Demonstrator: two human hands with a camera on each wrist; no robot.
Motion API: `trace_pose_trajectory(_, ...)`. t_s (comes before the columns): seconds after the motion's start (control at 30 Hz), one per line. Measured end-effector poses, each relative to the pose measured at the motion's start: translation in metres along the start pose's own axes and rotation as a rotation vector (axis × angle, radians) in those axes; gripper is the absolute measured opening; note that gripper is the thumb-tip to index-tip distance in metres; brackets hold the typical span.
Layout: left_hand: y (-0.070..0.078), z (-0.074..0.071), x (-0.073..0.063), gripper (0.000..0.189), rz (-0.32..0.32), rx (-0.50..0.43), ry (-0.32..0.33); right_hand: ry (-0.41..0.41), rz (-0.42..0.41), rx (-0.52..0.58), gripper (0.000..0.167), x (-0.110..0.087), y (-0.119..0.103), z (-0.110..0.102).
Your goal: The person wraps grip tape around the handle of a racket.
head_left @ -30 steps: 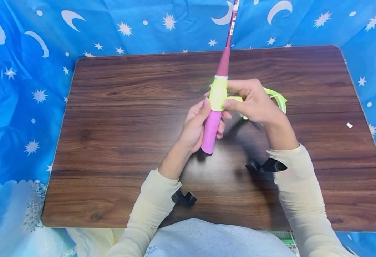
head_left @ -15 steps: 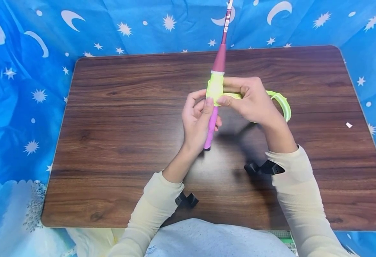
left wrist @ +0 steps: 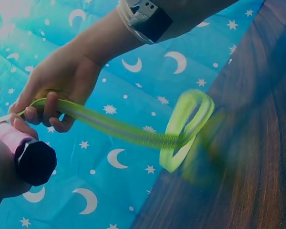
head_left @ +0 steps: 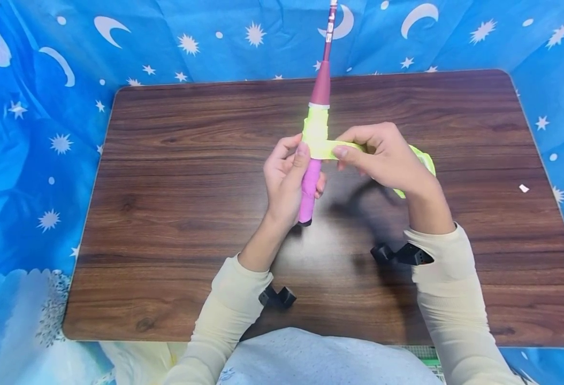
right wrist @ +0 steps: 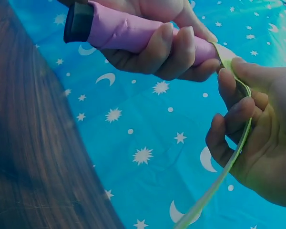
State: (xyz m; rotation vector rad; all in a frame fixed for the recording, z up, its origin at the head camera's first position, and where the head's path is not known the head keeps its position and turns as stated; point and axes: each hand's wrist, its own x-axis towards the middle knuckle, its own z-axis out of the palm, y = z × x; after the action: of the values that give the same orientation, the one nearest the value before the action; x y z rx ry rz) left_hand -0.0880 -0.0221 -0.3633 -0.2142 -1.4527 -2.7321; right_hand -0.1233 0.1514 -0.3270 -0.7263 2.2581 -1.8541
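Observation:
A racket [head_left: 321, 85] with a dark red cone and a numbered shaft points away from me, its head out of view. Its handle has a pink grip [head_left: 307, 198] at the lower end, with a black butt cap [left wrist: 36, 163]. Yellow-green grip tape [head_left: 317, 125] is wound round the upper handle. My left hand [head_left: 284, 179] grips the handle where pink meets yellow-green, thumb on the tape's edge. My right hand [head_left: 383, 155] pinches the tape's free strip just right of the handle and holds it out sideways. Beyond that hand the tape trails in a loose loop [left wrist: 186, 133].
Below the hands is a brown wood-grain table [head_left: 181, 214]. A small white scrap [head_left: 524, 188] lies on its right side. Blue cloth [head_left: 282, 37] with moons and stars hangs round the back and sides. Each wrist carries a black camera [head_left: 277, 297].
The racket and left hand have shifted slightly left. My right hand has drawn away from the handle, so a short flat stretch of tape now shows between them. The loose loop has swung.

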Motion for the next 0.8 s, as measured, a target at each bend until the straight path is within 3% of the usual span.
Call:
trace_pose_trajectory(0.2, 0.001, -0.001, -0.002, 0.022, -0.113, -0.077, -0.091, 0.013, -0.077, 0.140, 0.011, 0.003, 0.011, -0.001)
trace_pose_trajectory(0.4, 0.000, -0.002, -0.003, 0.026, -0.188, -0.134, -0.164, 0.047, -0.101, 0.222, 0.022, 0.008, 0.022, 0.003)
trace_pose_trajectory(0.5, -0.001, -0.002, -0.003, 0.029, -0.232, -0.166, -0.169, 0.038, -0.087, 0.294, 0.027, 0.012, 0.025, 0.006)
trace_pose_trajectory(0.63, -0.004, -0.001, -0.005, 0.033, -0.288, -0.193, -0.169, -0.083, -0.105, 0.352, 0.038, 0.015, 0.028, 0.007)
trace_pose_trajectory(0.73, -0.007, 0.000, -0.005, 0.037, -0.305, -0.172, -0.154, -0.143, -0.133, 0.342, 0.038, 0.017, 0.029, 0.006)
trace_pose_trajectory(0.8, -0.010, 0.001, -0.003, 0.040, -0.310, -0.143, -0.130, -0.127, -0.138, 0.323, 0.035, 0.018, 0.029, 0.005)
